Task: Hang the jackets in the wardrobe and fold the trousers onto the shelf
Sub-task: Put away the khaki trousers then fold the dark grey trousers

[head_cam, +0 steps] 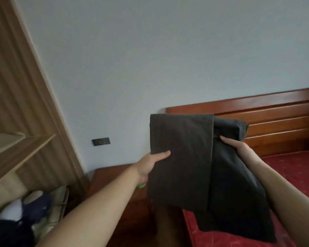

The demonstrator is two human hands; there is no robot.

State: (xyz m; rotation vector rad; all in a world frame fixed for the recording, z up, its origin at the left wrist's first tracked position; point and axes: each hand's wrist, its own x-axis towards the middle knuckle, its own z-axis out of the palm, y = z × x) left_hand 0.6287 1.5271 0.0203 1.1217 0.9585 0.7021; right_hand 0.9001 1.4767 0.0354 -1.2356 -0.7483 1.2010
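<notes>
While folded trousers (194, 157) stay flat mid-frame, left hand (150, 166) and right hand (237, 145) clamp opposite edges, keeping fold intact for shelf (25, 154) at left.

Two bare hands are in view: the left hand (151, 164) and the right hand (235, 144), each with a closed grip on the one pair of dark grey folded trousers (189, 157) held up in front of the bed. There is one bed (292, 172) with a red cover, and one wooden headboard (268, 120) behind it. To the left of the bed stands one wooden bedside table (112, 184), and above that one dark wall socket (101, 141). Farther left of the bed is one wooden shelf (21, 154), carrying one flat pale item (4, 143). Below the shelf lies one heap of clothes (25, 216); the pieces in it cannot be counted.
</notes>
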